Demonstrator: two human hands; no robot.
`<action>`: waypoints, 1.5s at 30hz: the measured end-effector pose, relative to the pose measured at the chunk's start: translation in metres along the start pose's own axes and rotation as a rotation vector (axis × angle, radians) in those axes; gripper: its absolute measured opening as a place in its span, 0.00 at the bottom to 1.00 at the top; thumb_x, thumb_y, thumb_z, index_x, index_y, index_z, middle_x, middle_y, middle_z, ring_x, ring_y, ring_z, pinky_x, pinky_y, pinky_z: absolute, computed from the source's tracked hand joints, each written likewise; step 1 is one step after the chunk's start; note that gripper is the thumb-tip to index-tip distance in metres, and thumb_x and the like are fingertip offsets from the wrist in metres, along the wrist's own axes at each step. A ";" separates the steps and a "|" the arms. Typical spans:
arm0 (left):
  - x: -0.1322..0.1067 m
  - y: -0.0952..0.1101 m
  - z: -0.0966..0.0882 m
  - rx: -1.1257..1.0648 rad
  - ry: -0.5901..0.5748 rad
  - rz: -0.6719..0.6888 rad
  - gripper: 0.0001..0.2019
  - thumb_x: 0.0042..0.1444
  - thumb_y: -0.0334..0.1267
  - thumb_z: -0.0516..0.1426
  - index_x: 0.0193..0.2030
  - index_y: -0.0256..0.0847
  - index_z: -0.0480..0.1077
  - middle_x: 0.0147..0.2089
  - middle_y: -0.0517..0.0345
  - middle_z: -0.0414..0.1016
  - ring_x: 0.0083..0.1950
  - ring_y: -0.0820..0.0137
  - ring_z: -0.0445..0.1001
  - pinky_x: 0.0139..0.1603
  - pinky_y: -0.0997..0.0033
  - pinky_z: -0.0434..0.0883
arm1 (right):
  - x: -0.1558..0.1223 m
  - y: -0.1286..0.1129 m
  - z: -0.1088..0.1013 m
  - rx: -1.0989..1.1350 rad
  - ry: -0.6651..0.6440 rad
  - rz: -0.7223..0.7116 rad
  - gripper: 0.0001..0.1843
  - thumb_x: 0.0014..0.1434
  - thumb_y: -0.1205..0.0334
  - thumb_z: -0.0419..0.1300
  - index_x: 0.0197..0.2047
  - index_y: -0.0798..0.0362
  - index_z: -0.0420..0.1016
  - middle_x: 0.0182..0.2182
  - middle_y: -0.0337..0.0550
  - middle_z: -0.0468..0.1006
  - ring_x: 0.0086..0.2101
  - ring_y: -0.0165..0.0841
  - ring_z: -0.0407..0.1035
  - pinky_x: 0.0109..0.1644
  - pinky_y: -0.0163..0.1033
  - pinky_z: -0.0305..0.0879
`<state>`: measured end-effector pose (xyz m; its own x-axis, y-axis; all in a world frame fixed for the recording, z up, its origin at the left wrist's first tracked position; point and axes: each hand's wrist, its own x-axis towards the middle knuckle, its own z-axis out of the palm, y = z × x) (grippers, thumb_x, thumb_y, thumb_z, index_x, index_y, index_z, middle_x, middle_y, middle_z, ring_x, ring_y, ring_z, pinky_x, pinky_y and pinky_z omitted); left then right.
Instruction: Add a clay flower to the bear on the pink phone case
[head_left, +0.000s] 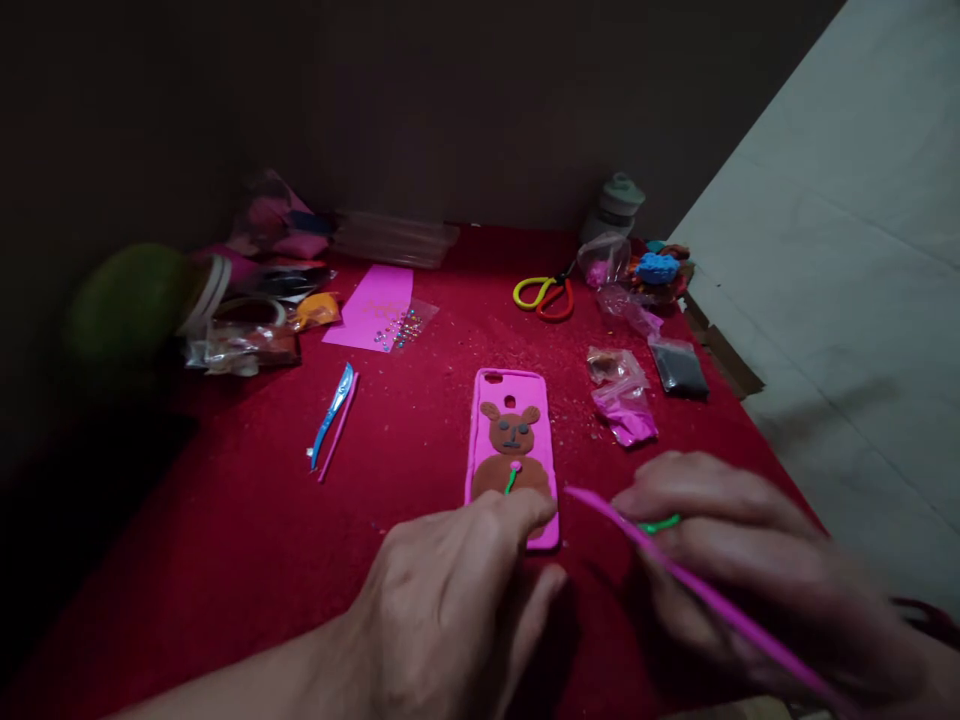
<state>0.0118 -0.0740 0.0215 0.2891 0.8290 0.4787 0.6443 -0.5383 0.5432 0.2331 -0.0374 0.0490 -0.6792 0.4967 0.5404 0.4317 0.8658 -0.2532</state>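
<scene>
A pink phone case lies flat on the red cloth, covered in clay with a brown bear figure on it. A small pink clay flower with a green stem sits on the bear's body. My left hand rests over the case's lower part, index finger on the bear and thumb held apart; its other fingers are mostly hidden. To the right, my right hand holds a long pink modelling tool, its tip towards the case. A bit of green clay is pinched between its fingers.
A blue clay knife and a thin pink stick lie left. Scissors, a pink card and a bag of rhinestones are behind. Clay packets lie right; a bottle stands at the back.
</scene>
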 end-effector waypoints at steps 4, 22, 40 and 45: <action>0.011 0.000 -0.005 0.073 -0.006 0.342 0.14 0.68 0.33 0.41 0.46 0.36 0.66 0.28 0.58 0.73 0.28 0.70 0.73 0.29 0.72 0.71 | 0.005 -0.012 0.029 0.046 0.297 -0.218 0.21 0.70 0.70 0.42 0.30 0.53 0.71 0.25 0.40 0.73 0.26 0.30 0.70 0.32 0.39 0.67; 0.056 -0.039 -0.023 -0.983 -0.198 -0.836 0.03 0.53 0.32 0.62 0.31 0.39 0.71 0.20 0.65 0.71 0.21 0.79 0.68 0.23 0.83 0.66 | -0.009 0.036 0.047 0.085 0.030 0.317 0.07 0.62 0.75 0.54 0.42 0.61 0.72 0.32 0.46 0.75 0.33 0.34 0.69 0.39 0.39 0.65; 0.036 -0.047 -0.025 -0.410 -0.291 -0.247 0.13 0.57 0.24 0.59 0.42 0.47 0.73 0.40 0.65 0.79 0.40 0.74 0.77 0.39 0.80 0.73 | -0.018 0.012 0.051 0.043 -0.045 0.458 0.10 0.61 0.75 0.47 0.38 0.54 0.65 0.30 0.41 0.73 0.29 0.31 0.67 0.33 0.37 0.60; 0.033 -0.055 -0.021 -0.177 -0.424 0.096 0.12 0.59 0.23 0.55 0.47 0.39 0.71 0.43 0.55 0.78 0.39 0.70 0.75 0.40 0.70 0.71 | -0.023 0.011 0.061 0.124 -0.100 0.461 0.11 0.58 0.78 0.46 0.38 0.53 0.63 0.31 0.41 0.71 0.29 0.32 0.66 0.32 0.37 0.59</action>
<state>-0.0289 -0.0201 0.0214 0.6289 0.7433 0.2281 0.4806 -0.6022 0.6374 0.2172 -0.0354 -0.0150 -0.4902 0.8284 0.2709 0.6310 0.5518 -0.5453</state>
